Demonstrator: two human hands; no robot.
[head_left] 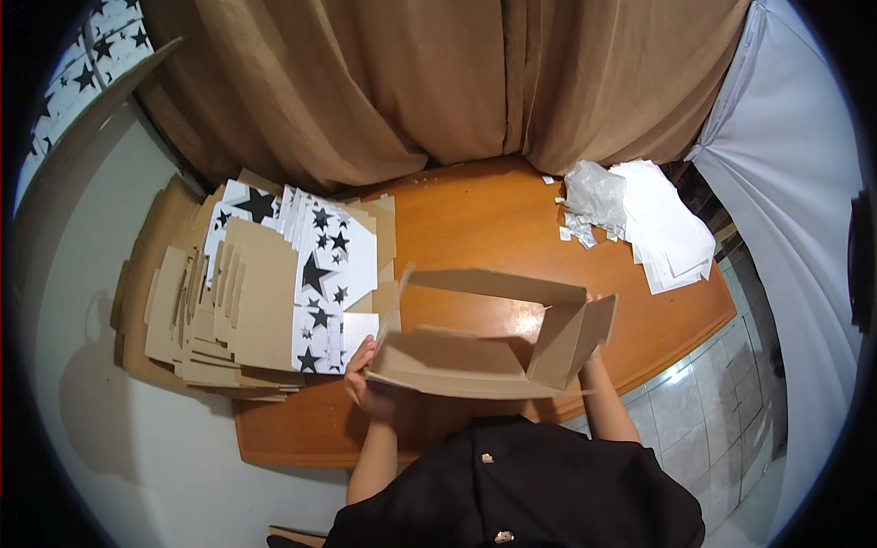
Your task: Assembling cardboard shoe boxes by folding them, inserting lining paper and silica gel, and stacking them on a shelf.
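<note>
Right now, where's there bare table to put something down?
Mostly beyond the cardboard box, where the table is bare between the stacked cardboard and crumpled plastic. A smaller patch lies between the box and the white papers. The left end is crowded.

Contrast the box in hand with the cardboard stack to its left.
The box is folded up with standing walls; the stack is flat pieces. The left hand and right hand hold the box; the stack rests on the table. Both show brown cardboard.
</note>
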